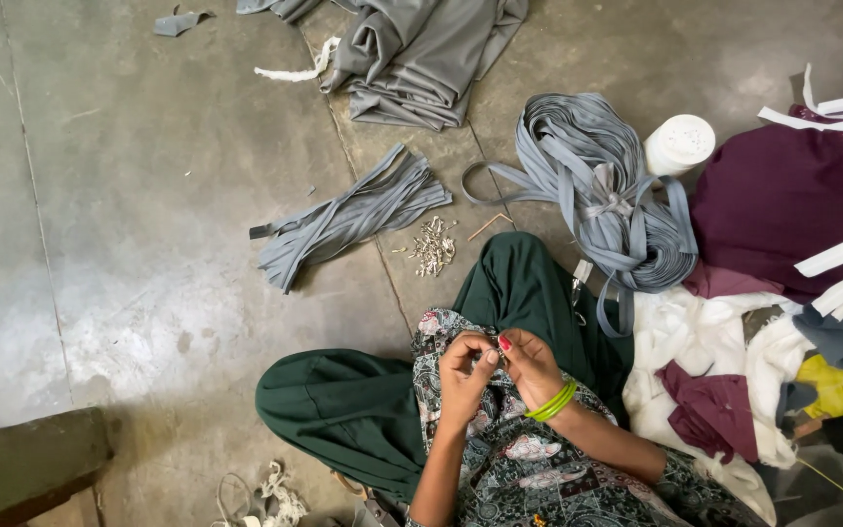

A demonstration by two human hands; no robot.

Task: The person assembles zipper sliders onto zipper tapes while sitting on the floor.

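— grey strap stuff is all over the floor, but what do the hands have?

— something tiny; the left hand [462, 363] and the right hand [529, 363] meet just above the person's lap, right over the patterned cloth [519, 468]; the fingertips of both are pinched tight on a small piece between them; it looks grey and maybe a bit shiny, but it is too small to tell what it is.

— is it hard to hold?

— i think it is very light, and small enough to slip out; pinching it by its edges with the fingertips seems the best way; if it is metal it will be stiff, if it is strap it will bend.

— what is near the lap?

— the green trousers [343, 400] spread out to the left of the lap; just past the knee sits a little pile of small pale metal bits [432, 246]; beyond that lies a bundle of cut grey straps [348, 217].

— and the big loop thing?

— a big coil of grey strap [597, 185], up and to the right of the lap; a white spool [680, 143] stands just beside it; dark purple cloth [782, 195] and white cloth [685, 327] are heaped to the right of the lap; folded grey fabric [421, 59] lies far up from the lap.

— anything on the wrist?

— green bangles [551, 401] on the right wrist.
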